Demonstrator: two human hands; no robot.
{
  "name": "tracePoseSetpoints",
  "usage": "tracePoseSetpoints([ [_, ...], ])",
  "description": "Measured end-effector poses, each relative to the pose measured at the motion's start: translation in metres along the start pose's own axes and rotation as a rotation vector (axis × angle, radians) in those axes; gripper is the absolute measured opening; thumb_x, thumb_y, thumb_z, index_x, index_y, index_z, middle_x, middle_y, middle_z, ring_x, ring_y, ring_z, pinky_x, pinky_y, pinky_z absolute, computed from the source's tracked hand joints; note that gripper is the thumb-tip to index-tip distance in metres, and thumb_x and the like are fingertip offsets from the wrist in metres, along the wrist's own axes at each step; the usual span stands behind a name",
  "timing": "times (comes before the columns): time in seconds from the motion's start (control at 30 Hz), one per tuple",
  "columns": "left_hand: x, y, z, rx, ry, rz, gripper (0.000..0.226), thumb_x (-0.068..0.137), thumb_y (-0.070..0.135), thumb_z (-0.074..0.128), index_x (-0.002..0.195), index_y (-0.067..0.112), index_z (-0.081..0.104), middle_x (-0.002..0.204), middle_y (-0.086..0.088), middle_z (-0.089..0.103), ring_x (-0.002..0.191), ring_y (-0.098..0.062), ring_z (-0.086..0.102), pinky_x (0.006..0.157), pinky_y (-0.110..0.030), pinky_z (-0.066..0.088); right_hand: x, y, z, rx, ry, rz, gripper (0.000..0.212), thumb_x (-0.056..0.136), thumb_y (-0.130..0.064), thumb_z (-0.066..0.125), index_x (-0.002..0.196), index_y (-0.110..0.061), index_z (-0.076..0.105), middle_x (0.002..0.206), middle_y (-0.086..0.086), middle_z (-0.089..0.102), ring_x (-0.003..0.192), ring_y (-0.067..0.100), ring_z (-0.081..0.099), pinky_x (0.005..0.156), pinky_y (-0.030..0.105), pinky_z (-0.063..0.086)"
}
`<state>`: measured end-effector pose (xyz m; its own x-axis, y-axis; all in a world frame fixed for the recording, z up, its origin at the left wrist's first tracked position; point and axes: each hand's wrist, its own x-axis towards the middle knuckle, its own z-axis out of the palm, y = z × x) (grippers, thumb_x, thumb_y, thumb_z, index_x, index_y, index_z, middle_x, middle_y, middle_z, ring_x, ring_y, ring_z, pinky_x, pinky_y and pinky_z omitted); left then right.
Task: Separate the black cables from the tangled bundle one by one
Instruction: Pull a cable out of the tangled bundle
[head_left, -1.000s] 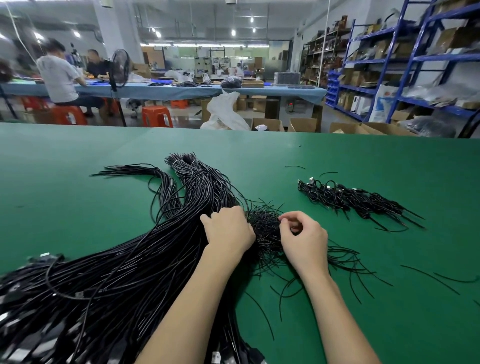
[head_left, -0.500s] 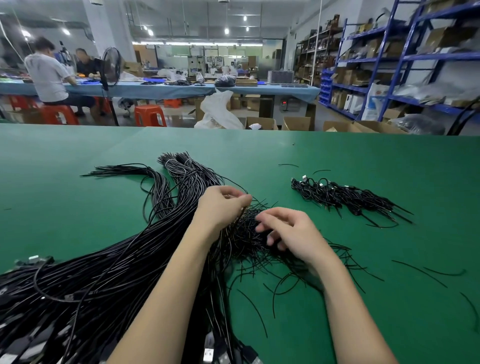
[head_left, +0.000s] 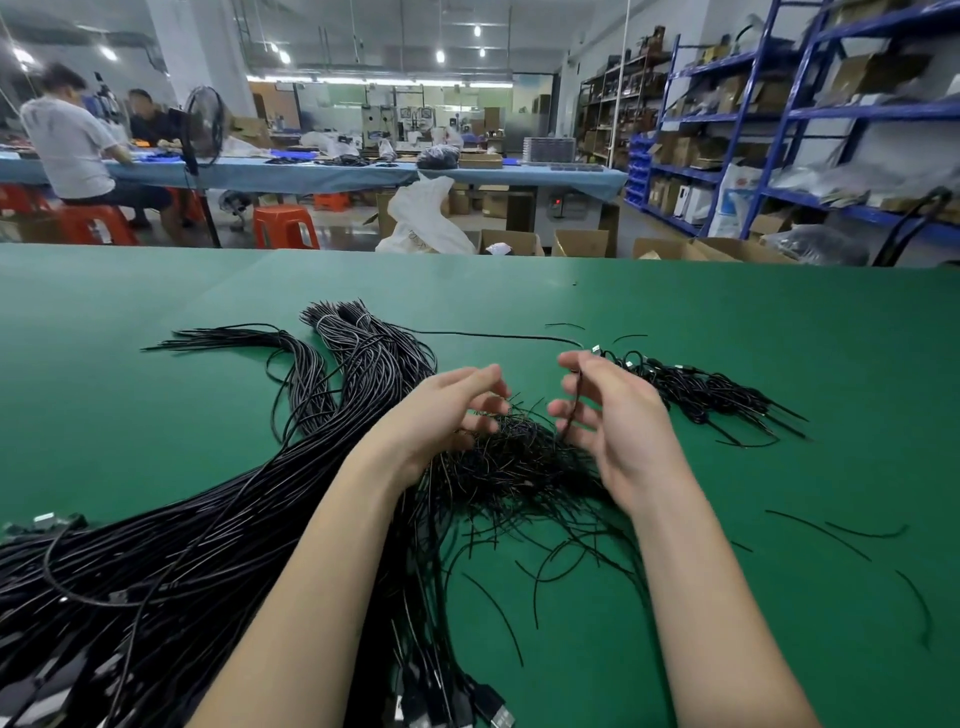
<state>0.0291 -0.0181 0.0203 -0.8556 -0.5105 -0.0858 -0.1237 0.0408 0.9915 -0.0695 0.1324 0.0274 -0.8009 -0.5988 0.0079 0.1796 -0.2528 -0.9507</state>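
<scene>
Head view, the only one: both hands hover over the tangle (head_left: 519, 457) of thin black strands in the middle of the green desk (head_left: 779, 364). The right hand (head_left: 618, 415) pinches one cable (head_left: 575, 400), which runs down from its fingertips into the tangle. The left hand (head_left: 447, 410) has a released grip, its fingers loosely spread just above the strands and holding nothing. A thick bundle (head_left: 208, 519) of longer cables sweeps from the lower left up to the far end, and a sorted pile (head_left: 711, 395) lies just beyond the right hand. A few stray strands (head_left: 831, 535) lie apart on the right.

The likeliest trouble is that the pinched cable drags its neighbours along. It is knotted in among many, and with the left hand not pressing the tangle down, a pull could lift the whole clump or tighten a snarl. The pinch is also light, so the cable may slip out. A swing towards the sorted pile could scatter it.

Where the cable ends inside the tangle cannot be traced. The left fingertips are blurred, so whether they touch the strands is unclear. The forearms cover part of the tangle and bundle, and the frame cuts the bundle off at the lower left.
</scene>
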Motion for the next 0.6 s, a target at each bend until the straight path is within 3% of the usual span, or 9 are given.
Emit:
tracePoseSetpoints([
  [0.07,-0.002,-0.001,0.005,0.040,-0.075,0.073,0.021,0.100,0.036,0.059,0.106,0.018,0.068,0.088,0.005,0.073,0.070,-0.009,0.063,0.062,-0.023,0.042,-0.002,0.000,-0.005,-0.057,-0.036,0.045,0.024,0.105,-0.023,0.053,0.097,-0.016,0.074,0.072,-0.005,0.057,0.052,0.008,0.060,0.046,0.020,0.048],
  [0.13,0.000,-0.003,0.013,0.116,0.005,0.211,0.020,0.096,0.025,0.066,0.115,0.020,0.062,0.097,0.003,0.073,0.077,-0.010,0.065,0.064,-0.022,0.045,-0.004,0.003,-0.005,-0.104,-0.082,0.101,0.024,0.105,-0.021,0.052,0.099,-0.014,0.074,0.073,-0.003,0.055,0.048,0.006,0.056,0.044,0.018,0.045],
  [0.23,0.002,-0.012,0.019,0.455,0.281,0.552,0.051,0.087,0.020,0.075,0.130,0.025,0.050,0.121,0.007,0.058,0.104,-0.007,0.057,0.088,-0.019,0.044,-0.007,-0.001,-0.006,-0.137,-0.173,0.146,0.022,0.103,-0.022,0.057,0.101,-0.011,0.076,0.068,-0.004,0.057,0.050,0.007,0.057,0.045,0.019,0.047],
  [0.3,0.003,-0.015,0.018,0.653,0.266,0.736,0.066,0.084,0.023,0.077,0.142,0.025,0.043,0.138,0.004,0.050,0.128,-0.009,0.046,0.108,-0.025,0.037,-0.007,-0.005,-0.007,-0.156,-0.210,0.136,0.022,0.101,-0.024,0.061,0.103,-0.010,0.077,0.065,-0.005,0.060,0.053,0.008,0.060,0.049,0.021,0.051],
  [0.37,0.004,-0.015,0.021,0.789,0.149,0.752,0.066,0.085,0.032,0.072,0.144,0.027,0.045,0.146,0.006,0.048,0.140,-0.011,0.039,0.117,-0.037,0.032,-0.007,-0.007,-0.008,-0.170,-0.206,0.115,0.022,0.100,-0.027,0.063,0.102,-0.011,0.078,0.065,-0.005,0.061,0.055,0.008,0.061,0.054,0.022,0.054],
  [0.43,0.005,-0.016,0.025,0.826,0.105,0.741,0.044,0.090,0.034,0.064,0.132,0.026,0.057,0.133,0.008,0.059,0.132,-0.014,0.049,0.113,-0.045,0.036,-0.006,-0.008,-0.009,-0.201,-0.210,0.117,0.023,0.100,-0.030,0.063,0.100,-0.011,0.077,0.064,-0.005,0.060,0.055,0.008,0.061,0.054,0.022,0.054],
  [0.5,0.004,-0.016,0.026,0.803,0.127,0.742,0.020,0.095,0.034,0.061,0.112,0.024,0.064,0.105,0.008,0.065,0.105,-0.018,0.060,0.099,-0.046,0.045,-0.007,-0.011,-0.014,-0.258,-0.263,0.154,0.024,0.100,-0.033,0.064,0.101,-0.011,0.074,0.063,-0.004,0.059,0.054,0.010,0.061,0.052,0.022,0.053],
  [0.6,0.003,-0.018,0.024,0.816,0.090,0.669,0.020,0.097,0.042,0.057,0.107,0.026,0.065,0.091,0.005,0.057,0.087,-0.016,0.057,0.085,-0.042,0.048,-0.013,-0.018,-0.026,-0.354,-0.419,0.216,0.021,0.095,-0.031,0.070,0.110,-0.015,0.068,0.066,-0.001,0.059,0.052,0.011,0.057,0.049,0.021,0.049],
])
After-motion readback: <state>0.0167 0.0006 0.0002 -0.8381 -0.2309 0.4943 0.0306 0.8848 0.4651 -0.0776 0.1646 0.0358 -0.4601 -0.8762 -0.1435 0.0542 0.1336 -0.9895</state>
